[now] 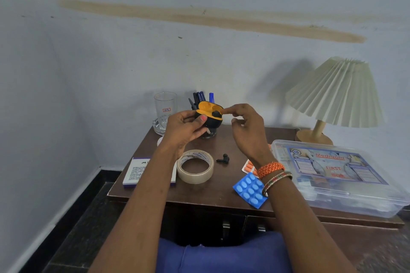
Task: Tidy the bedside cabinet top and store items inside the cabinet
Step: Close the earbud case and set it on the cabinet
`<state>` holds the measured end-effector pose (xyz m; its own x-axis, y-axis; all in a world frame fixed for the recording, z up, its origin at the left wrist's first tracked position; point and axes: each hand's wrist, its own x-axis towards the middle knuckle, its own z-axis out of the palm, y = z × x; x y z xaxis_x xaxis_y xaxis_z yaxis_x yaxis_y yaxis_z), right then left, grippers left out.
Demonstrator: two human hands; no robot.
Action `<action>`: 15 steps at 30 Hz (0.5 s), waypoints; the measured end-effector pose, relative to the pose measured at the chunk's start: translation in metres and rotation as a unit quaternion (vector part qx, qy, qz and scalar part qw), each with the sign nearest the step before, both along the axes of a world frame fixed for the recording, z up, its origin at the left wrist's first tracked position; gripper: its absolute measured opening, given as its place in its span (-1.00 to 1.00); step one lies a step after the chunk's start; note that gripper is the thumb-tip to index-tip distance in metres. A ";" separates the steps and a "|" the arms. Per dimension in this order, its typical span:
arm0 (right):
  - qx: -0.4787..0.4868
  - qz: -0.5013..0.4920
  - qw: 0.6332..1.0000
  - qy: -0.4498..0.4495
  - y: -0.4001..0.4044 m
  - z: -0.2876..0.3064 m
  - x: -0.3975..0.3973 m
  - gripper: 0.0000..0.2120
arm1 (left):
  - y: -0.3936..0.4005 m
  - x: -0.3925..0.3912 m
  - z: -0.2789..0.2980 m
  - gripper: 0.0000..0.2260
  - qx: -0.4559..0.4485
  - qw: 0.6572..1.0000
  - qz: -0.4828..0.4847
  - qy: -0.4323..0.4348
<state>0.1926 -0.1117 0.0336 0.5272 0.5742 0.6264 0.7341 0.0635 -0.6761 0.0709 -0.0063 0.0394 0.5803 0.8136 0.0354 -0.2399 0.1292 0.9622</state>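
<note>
The small, light, smooth earbud case [208,117] is gripped open by the left hand [182,126], while an earbud [217,114], easily dropped, is pressed in by the right hand [246,126], index finger extended, others loosely curled.

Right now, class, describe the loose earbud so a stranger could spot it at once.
Start at the dark wooden cabinet top. Just right of the tape roll, short of the pill strips, lies the loose earbud. It is the only small black L-shaped piece there.

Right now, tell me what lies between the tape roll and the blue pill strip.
Head view: one loose black earbud lies between tape roll and blue pill strip.
</note>
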 end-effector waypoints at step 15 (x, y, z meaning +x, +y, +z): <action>-0.398 -0.061 0.913 0.067 0.017 -0.056 0.028 -0.82 | 0.001 0.001 -0.007 -0.69 0.082 0.993 0.033 0.081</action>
<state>0.2202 -0.0952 -0.0219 0.6592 0.7510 -0.0393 0.6100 -0.5645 -0.5561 0.0720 -0.0051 0.0323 0.5350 0.8409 0.0817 -0.0830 -0.0439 0.9956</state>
